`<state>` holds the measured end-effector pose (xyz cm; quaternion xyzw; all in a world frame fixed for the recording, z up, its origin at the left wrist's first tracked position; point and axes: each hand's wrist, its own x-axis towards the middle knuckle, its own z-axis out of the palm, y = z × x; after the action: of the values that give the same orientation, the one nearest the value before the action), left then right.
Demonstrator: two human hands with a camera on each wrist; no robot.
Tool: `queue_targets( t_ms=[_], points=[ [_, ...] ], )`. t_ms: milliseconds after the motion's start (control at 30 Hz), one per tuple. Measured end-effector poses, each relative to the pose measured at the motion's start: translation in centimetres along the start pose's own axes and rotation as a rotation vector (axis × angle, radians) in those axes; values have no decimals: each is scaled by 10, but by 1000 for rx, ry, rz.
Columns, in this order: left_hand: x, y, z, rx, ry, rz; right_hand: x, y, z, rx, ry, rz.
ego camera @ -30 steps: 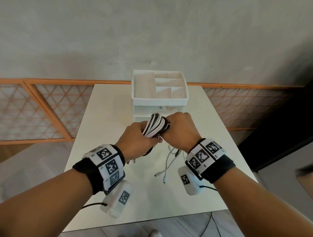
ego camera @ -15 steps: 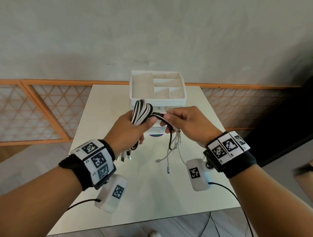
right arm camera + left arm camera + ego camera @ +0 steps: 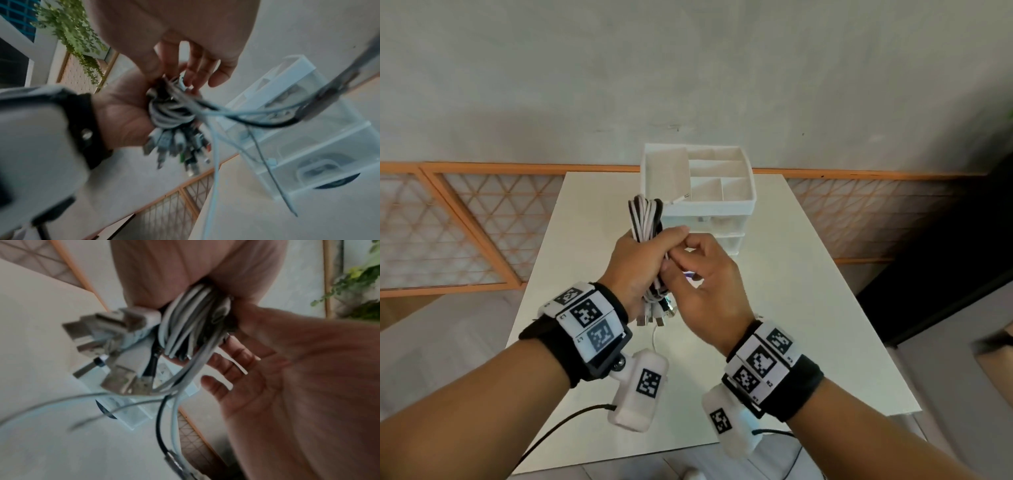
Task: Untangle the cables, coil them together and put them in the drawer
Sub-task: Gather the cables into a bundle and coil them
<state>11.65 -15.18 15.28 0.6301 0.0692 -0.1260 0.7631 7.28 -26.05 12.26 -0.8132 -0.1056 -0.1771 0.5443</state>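
My left hand (image 3: 650, 248) grips a coil of black and white cables (image 3: 645, 216) upright above the white table (image 3: 791, 308). Its loops stick up out of the fist and several plugs (image 3: 654, 315) hang below. My right hand (image 3: 685, 262) is pressed against the left, fingers curled, pinching loose strands at the coil's middle. In the left wrist view the coil (image 3: 191, 324) sits in the fist with the plugs (image 3: 115, 337) fanned out. The right wrist view shows loose strands (image 3: 236, 112) trailing from the coil (image 3: 170, 116). The white drawer unit (image 3: 736, 205) stands behind the hands.
The drawer unit (image 3: 308, 146) has open compartments on top and translucent drawers below, their fronts closed. One white cable end (image 3: 654, 337) hangs toward the table under the hands. An orange lattice railing (image 3: 465, 222) runs behind the table. A dark area lies at the right.
My right hand has come back left from pulling strands outward and now sits tight against the left hand. The loose ends that hung down are mostly taken up round the coil.
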Motion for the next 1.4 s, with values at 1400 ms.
queue_targets(
  t_ms=[1400],
  points=[
    [-9, -3, -6, 58, -96, 26, 4, -6, -14, 55, -79, 34]
  ],
)
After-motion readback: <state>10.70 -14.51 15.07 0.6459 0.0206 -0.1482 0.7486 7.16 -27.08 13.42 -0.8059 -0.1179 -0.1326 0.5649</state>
